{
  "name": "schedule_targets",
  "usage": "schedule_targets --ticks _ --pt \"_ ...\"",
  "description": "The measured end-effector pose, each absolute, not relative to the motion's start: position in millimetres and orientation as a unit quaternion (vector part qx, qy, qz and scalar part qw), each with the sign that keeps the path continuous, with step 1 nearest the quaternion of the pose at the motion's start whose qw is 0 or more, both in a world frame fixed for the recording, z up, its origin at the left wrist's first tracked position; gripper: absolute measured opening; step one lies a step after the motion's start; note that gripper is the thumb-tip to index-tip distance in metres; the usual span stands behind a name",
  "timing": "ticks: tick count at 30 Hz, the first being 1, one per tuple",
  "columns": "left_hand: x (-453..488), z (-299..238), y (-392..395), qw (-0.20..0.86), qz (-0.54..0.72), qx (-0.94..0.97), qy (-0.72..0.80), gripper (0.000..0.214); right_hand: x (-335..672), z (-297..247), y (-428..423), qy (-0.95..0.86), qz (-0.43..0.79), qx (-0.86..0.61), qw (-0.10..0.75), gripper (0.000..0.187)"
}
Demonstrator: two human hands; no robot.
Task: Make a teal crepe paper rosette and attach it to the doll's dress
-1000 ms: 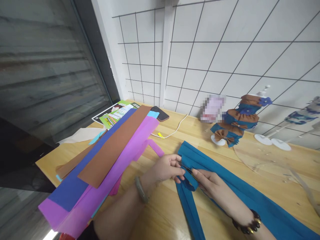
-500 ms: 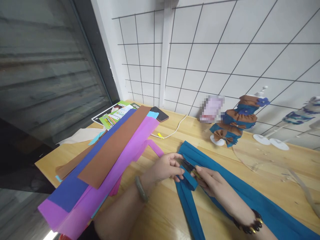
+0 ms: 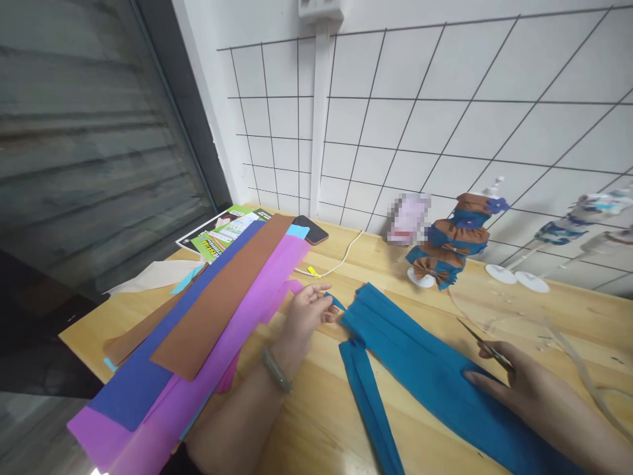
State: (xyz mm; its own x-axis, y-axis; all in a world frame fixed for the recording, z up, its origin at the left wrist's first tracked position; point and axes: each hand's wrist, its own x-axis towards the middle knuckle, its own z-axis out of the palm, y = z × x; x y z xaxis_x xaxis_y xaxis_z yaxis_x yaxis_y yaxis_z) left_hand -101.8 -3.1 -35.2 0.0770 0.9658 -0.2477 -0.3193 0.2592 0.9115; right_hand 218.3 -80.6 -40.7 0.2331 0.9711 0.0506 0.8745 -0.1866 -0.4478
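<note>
My left hand (image 3: 310, 311) pinches the end of a small teal fabric strip (image 3: 335, 301) between thumb and fingers, at the far left end of a long teal fabric piece (image 3: 420, 359). Small snips (image 3: 487, 346) with a dark pointed blade are in my right hand (image 3: 531, 389), their tip pointing up and left over the table. The right thumb lies over the long teal piece. A narrower folded teal strip (image 3: 370, 409) runs toward the near edge between my hands.
Brown (image 3: 227, 297), blue (image 3: 123, 396) and purple (image 3: 93, 429) sheets are stacked on the left. Behind them are a phone (image 3: 312, 229), a printed booklet (image 3: 212, 241) and a white cable (image 3: 346, 254). A small dressed form (image 3: 459, 234) stands at the back right, near the wire grid wall.
My right hand has drawn away to the right with the snips. My left hand has moved slightly left and up, and the looped teal strip between the hands has shifted.
</note>
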Motion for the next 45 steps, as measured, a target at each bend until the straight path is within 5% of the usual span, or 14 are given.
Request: schedule_targets --ticks 5,18,22,24,27,39,45 --pt "-103.5 -32.6 -5.2 0.697 0.541 0.306 0.357 0.031 231.3 -47.2 -91.3 -0.583 0.241 -0.768 0.110 0.008" --pt "-102.7 -30.8 -13.5 0.788 0.452 0.345 0.234 0.029 135.0 -2.8 -34.7 -0.633 0.069 -0.731 0.246 0.019" --pt "-105.5 -27.1 -11.9 0.783 0.478 0.307 0.254 0.031 91.1 -6.0 -44.7 -0.670 0.187 -0.648 0.311 0.023" --pt "-107.4 -26.2 -10.3 0.781 0.495 0.284 0.255 0.031 72.5 -13.5 -53.0 -0.619 0.404 -0.564 0.368 0.027" --pt "-111.0 -27.4 -5.8 0.771 0.532 0.241 0.254 0.030 57.0 -29.2 -63.9 -0.590 0.481 -0.547 0.349 0.034" --pt "-124.5 -29.4 11.8 0.690 0.673 0.099 0.246 0.013 45.7 -37.8 -100.0 -0.501 0.620 -0.558 0.230 0.025" --pt "-114.8 -35.9 8.6 0.698 0.634 0.178 0.282 0.018 62.2 -22.8 -88.2 -0.503 0.518 -0.598 0.347 0.028"
